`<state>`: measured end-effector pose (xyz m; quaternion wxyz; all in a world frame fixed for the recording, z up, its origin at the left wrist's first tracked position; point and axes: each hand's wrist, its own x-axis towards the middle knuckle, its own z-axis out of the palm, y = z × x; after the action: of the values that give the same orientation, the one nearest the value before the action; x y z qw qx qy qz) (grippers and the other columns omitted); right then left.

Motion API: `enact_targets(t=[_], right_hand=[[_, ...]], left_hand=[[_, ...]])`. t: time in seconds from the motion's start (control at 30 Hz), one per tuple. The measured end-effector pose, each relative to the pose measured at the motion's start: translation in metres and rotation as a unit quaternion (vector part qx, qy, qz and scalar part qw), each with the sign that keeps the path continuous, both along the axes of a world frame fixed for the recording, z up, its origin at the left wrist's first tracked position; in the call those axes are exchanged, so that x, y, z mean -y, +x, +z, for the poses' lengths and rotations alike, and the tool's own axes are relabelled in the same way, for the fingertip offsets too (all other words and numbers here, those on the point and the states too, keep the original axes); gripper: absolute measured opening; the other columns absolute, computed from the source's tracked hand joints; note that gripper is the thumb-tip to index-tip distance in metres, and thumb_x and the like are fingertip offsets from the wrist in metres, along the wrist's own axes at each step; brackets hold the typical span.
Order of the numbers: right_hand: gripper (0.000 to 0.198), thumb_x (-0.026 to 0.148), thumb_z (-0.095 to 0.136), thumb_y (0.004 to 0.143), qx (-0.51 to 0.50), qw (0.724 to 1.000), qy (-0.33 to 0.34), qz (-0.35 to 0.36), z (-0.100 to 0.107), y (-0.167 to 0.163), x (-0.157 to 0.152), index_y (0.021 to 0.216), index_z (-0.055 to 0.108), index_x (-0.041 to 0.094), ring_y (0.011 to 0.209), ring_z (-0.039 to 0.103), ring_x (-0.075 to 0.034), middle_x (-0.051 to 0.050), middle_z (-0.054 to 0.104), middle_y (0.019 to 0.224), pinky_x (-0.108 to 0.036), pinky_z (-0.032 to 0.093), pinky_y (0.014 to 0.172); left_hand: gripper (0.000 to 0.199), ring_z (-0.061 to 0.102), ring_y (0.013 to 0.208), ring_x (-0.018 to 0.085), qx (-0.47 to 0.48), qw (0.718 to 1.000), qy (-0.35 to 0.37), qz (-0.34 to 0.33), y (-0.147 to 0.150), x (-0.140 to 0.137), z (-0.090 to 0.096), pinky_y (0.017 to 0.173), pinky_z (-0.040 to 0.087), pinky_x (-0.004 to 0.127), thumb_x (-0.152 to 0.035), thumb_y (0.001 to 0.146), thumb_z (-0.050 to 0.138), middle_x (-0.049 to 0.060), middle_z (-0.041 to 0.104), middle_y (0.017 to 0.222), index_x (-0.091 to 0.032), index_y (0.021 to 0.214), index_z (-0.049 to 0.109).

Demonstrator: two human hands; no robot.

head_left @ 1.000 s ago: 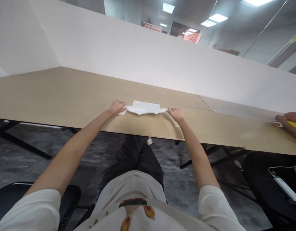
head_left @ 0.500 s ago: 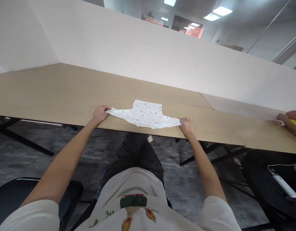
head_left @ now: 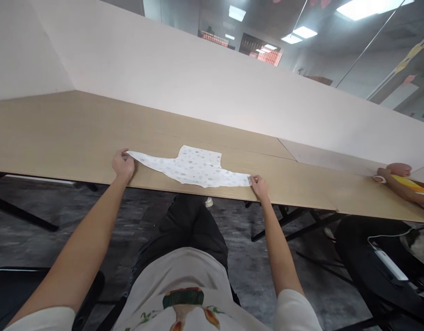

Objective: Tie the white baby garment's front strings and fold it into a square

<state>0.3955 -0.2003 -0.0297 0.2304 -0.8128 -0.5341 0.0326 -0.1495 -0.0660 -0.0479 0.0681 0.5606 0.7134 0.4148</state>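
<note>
A small white garment [head_left: 200, 166] with a fine grey print lies spread on the table [head_left: 94, 133] near its front edge. It has a squarish middle part and two long side pieces stretched outward. My left hand [head_left: 123, 164] pinches the tip of the left piece between thumb and fingers, lifting it slightly. At the end of the right piece, my right hand [head_left: 259, 186] is closed on the fabric beside the table edge.
A white partition [head_left: 198, 92] stands behind the table. At the far right a doll [head_left: 400, 171] in yellow lies beside another person's arm [head_left: 405, 189]. Black chairs stand at lower left and right; a white power strip [head_left: 391, 264] rests on the right one.
My left hand has moved outward to the left, drawing the garment's left piece longer and straighter. My right hand still holds the other end. The view has shifted a little to the right.
</note>
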Motion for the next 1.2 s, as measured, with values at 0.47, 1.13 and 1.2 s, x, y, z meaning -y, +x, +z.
enact_targets(t=[0.47,1.13,1.2], right_hand=[[0.032,0.030,0.049,0.087,-0.056,0.997,0.034,-0.051,0.008,-0.002,-0.005,0.105,0.066,0.009,0.093,0.060,-0.026,-0.019,0.068,0.107,-0.032,0.043,0.080],[0.027,0.031,0.058,0.089,-0.160,0.960,0.124,0.191,0.020,-0.233,-0.007,0.109,0.060,0.012,0.103,0.057,-0.022,-0.013,0.066,0.109,-0.034,0.042,0.094],[0.027,0.035,0.056,0.089,-0.202,0.938,0.155,0.237,-0.005,-0.252,0.037,0.108,0.062,0.016,0.103,0.059,-0.022,-0.011,0.067,0.110,-0.034,0.043,0.096]], left_hand=[[0.055,0.060,0.099,0.014,0.081,0.994,-0.014,-0.069,0.012,0.014,0.008,0.095,0.046,0.028,-0.014,0.077,0.062,0.008,0.063,0.126,-0.011,0.131,0.052],[0.054,0.063,0.110,0.024,0.082,0.990,0.021,-0.116,0.017,0.017,0.000,0.101,0.050,0.040,-0.014,0.069,0.061,0.009,0.068,0.112,-0.017,0.122,0.056],[0.052,0.062,0.108,0.023,0.118,0.987,0.036,-0.101,0.022,0.017,0.002,0.100,0.050,0.040,-0.012,0.069,0.062,0.009,0.067,0.112,-0.016,0.121,0.056]])
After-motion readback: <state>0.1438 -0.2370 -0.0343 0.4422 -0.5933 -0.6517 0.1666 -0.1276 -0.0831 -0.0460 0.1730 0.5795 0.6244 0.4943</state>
